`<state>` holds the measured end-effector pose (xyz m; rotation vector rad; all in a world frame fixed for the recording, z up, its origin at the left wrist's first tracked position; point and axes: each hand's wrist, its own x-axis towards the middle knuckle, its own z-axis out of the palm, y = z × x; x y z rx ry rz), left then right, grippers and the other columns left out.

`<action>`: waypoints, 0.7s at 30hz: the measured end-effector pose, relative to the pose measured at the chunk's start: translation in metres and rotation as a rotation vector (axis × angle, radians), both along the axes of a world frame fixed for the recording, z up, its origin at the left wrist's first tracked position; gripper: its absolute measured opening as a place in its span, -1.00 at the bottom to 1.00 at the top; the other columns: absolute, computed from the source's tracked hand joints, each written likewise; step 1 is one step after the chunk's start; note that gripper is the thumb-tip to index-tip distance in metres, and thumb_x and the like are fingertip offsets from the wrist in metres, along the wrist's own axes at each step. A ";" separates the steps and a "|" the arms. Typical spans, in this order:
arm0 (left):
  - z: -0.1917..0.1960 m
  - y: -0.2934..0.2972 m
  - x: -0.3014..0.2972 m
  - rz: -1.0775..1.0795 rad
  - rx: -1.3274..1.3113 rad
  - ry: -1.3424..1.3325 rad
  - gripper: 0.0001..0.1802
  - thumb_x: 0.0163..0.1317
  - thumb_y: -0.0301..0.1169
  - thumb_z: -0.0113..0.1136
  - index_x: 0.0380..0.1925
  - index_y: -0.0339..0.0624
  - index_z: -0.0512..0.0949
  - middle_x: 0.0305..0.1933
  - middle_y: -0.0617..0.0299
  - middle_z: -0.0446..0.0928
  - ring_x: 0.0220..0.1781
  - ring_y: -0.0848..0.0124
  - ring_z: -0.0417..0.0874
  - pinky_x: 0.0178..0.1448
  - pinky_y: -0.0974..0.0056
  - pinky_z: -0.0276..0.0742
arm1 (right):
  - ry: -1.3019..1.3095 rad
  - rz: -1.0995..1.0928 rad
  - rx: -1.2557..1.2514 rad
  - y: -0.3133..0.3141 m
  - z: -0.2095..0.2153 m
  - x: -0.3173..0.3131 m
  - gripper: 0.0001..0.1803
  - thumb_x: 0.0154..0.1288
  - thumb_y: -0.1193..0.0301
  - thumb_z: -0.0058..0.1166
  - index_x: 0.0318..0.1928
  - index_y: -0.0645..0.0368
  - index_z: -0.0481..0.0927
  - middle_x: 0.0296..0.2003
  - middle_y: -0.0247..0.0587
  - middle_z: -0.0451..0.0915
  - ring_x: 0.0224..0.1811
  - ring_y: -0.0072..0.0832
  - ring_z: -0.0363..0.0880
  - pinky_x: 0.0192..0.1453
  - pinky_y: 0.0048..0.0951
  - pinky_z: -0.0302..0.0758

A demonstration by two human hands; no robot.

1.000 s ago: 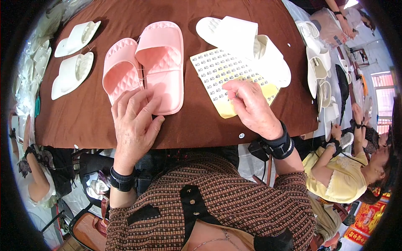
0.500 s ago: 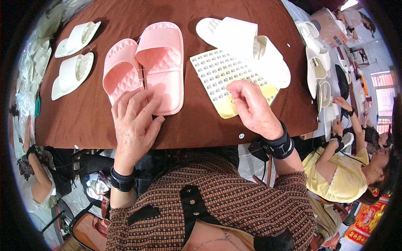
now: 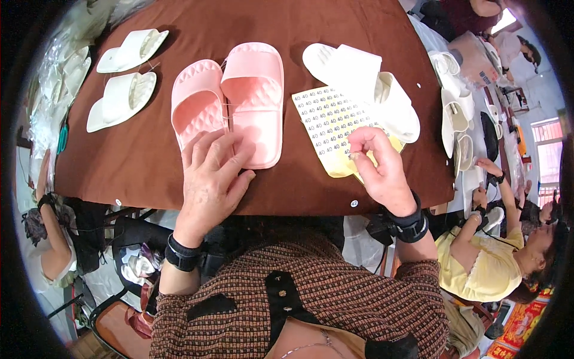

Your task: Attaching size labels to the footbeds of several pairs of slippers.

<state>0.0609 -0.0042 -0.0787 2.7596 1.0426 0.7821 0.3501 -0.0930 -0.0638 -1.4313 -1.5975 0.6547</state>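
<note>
A pair of pink slippers [image 3: 258,128] lies in front of me, soles down, joined by a thin clear tie. My left hand [image 3: 212,173] rests over the heel of the left slipper, fingers spread and the thumb apart. To the right lies a yellow-backed sheet of small printed stickers [image 3: 320,122]. Above its near part, my right hand [image 3: 379,170] is closed in a pinch of thumb and index finger. Whatever sits between those fingertips is too small to make out. A pair of white slippers [image 3: 362,66] partly covers the sheet's far side.
Another white slipper pair [image 3: 122,102] lies on the left of the brown cloth-covered table [image 3: 239,21]. Round stickers, one being a white dot [image 3: 354,203], cling near its front edge. More white slippers [image 3: 455,116] line the right side, where a person in yellow [image 3: 478,257] works.
The view has shifted, so the table and slippers appear farther right. Relative to the slipper and the sheet, both hands look nearly still.
</note>
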 end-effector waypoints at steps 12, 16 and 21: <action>-0.002 0.001 -0.004 -0.077 0.036 -0.049 -0.58 0.00 -0.36 0.38 -0.05 -0.03 0.63 0.10 0.22 0.49 0.21 0.13 0.42 0.37 -0.07 0.24 | 0.156 0.270 -0.081 0.070 0.021 -0.058 -0.74 0.29 0.67 -0.03 -0.01 0.23 0.45 -0.20 -0.35 0.49 -0.13 -0.62 0.48 -0.02 -0.53 0.46; -0.003 0.002 -0.005 -0.096 0.026 -0.061 -0.57 0.03 -0.34 0.38 -0.02 0.00 0.63 0.02 0.23 0.49 0.19 0.16 0.44 0.37 -0.07 0.22 | -0.032 0.209 -0.118 0.090 0.009 -0.068 -0.77 0.26 0.66 -0.06 -0.06 0.27 0.45 -0.23 -0.25 0.54 -0.17 -0.56 0.51 -0.05 -0.51 0.48; -0.002 0.001 -0.005 -0.111 -0.010 -0.074 -0.55 -0.02 -0.35 0.42 -0.03 -0.03 0.65 0.05 0.23 0.52 0.20 0.15 0.44 0.37 -0.07 0.23 | -0.034 0.182 -0.173 0.095 -0.001 -0.069 -0.77 0.25 0.69 -0.07 -0.09 0.26 0.46 -0.24 -0.25 0.54 -0.18 -0.56 0.52 -0.05 -0.51 0.48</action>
